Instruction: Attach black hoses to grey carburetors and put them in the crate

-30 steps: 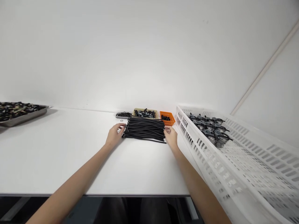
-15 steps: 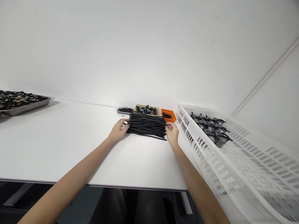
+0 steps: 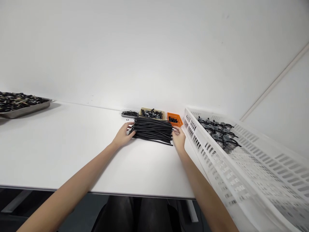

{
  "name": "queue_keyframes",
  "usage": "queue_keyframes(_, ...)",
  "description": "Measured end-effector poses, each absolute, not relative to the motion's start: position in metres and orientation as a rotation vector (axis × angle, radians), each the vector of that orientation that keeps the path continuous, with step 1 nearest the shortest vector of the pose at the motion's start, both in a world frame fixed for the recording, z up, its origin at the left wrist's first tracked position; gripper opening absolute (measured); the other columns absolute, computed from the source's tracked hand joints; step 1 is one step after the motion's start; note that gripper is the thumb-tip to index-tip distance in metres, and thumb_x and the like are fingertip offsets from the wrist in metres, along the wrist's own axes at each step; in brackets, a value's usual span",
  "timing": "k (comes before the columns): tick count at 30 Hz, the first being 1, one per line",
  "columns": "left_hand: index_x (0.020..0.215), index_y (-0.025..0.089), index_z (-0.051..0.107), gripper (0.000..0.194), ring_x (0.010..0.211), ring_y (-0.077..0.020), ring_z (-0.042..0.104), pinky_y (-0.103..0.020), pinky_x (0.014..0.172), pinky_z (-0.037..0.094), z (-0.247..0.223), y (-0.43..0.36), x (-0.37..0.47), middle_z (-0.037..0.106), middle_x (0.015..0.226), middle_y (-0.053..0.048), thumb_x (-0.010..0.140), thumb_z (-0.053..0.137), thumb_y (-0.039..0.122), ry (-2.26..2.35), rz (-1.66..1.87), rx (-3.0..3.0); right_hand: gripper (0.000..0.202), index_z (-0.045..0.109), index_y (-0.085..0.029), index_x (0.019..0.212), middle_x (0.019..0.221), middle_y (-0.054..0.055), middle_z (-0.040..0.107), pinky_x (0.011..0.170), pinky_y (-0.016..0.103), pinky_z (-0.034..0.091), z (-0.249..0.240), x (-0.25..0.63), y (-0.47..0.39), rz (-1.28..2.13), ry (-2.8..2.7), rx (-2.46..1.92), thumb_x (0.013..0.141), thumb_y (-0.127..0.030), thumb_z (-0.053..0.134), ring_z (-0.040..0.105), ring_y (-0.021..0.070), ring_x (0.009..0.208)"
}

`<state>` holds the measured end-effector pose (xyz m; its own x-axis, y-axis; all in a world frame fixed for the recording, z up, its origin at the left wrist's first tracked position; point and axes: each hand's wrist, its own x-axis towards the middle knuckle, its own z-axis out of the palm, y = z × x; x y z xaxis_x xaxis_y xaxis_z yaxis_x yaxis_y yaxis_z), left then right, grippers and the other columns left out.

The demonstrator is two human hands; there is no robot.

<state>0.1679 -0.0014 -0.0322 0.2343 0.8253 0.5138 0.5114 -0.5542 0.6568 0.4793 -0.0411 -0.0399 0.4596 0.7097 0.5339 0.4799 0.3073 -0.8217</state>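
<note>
A bundle of thin black tubes [image 3: 153, 129] lies sideways on the white table, with one loose tube along its near edge. At the bundle's left end, my left hand [image 3: 123, 133] is curled round the tube ends, its thumb over the front and its fingers behind. Opposite it, my right hand [image 3: 178, 137] presses its bent fingers and thumb against the right ends. Small light-coloured tips show at the left ends of the tubes. Beyond my left hand lies a small black ring [image 3: 127, 120].
Behind the bundle stand a clear tray [image 3: 124, 116] of black rings, a cream tray [image 3: 164, 115] of mixed parts and an orange basket [image 3: 180, 120] of black pieces. A large white crate [image 3: 231, 164] holding grey-black parts is at right; a metal tray [image 3: 29, 111] sits far left.
My left thumb has slid right, onto the front of the tubes near their left ends. My right hand and the bundle stay nearly in place.
</note>
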Motion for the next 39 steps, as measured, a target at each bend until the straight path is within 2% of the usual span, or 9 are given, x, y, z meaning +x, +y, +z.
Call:
queue_keyframes(11,0.124,0.021,0.045,0.048,0.108,-0.0248,0.055,-0.042,0.094,0.045,-0.031,-0.003,0.169,0.053,0.128,-0.009,0.081,0.051,0.04,1.23,1.197,2.146,0.033,0.065,-0.019,0.099,0.101,0.007,0.07,0.088,0.038,0.048,-0.048,0.48,-0.037,0.227,-1.17,-1.389,0.07,-0.026,0.051,0.063,0.0233,0.095)
queue_keyframes(29,0.127,0.022,0.044,0.049,0.11,-0.0261,0.054,-0.043,0.093,0.046,-0.036,0.002,0.167,0.052,0.126,-0.01,0.083,0.05,0.041,1.244,1.149,2.177,0.032,0.066,-0.021,0.097,0.098,0.007,0.07,0.088,0.04,0.047,-0.051,0.48,-0.036,0.219,-1.183,-1.409,0.069,-0.025,0.051,0.063,0.0248,0.095)
queue_keyframes(39,0.133,0.022,0.039,0.056,0.112,-0.0266,0.054,-0.043,0.094,0.046,-0.041,0.006,0.165,0.051,0.131,-0.01,0.082,0.051,0.042,1.245,1.097,2.196,0.035,0.061,-0.019,0.101,0.107,0.008,0.067,0.097,0.04,0.044,-0.049,0.477,-0.037,0.3,-1.161,-1.321,0.068,-0.022,0.052,0.062,0.0234,0.102)
